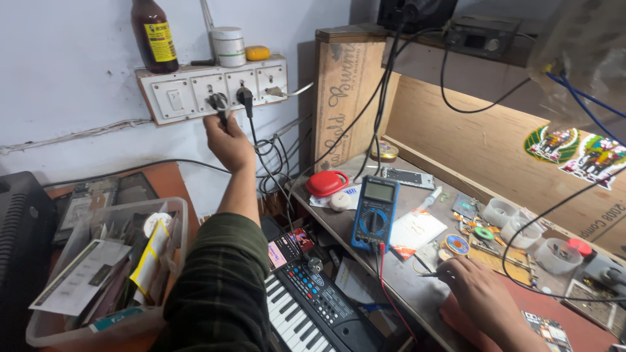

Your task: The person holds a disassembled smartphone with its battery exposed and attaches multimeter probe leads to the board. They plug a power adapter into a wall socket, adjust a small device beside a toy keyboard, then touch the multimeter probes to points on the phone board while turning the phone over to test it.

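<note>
While the left hand [225, 140] reaches up at eleven o'clock, its fingers pinch a dark plug [218, 103] seated in the wall socket board [195, 91] — beside a second black plug [244, 98] at its one o'clock. The right hand [476, 287], at five o'clock, rests on the bench [404, 287] with fingers loosely curled; whether it grips anything, I cannot tell. The risk, as I judge it: a finger slipping onto live pins, or the brown bottle [154, 36] on the board getting knocked off.

Grey cluttered worktop [417, 293], blue multimeter [374, 212] near its middle, red oval case [326, 182] at the back left, white round tubs [521, 229] to the right, solder spools [456, 245], small keyboard [312, 306] by the front edge
</note>
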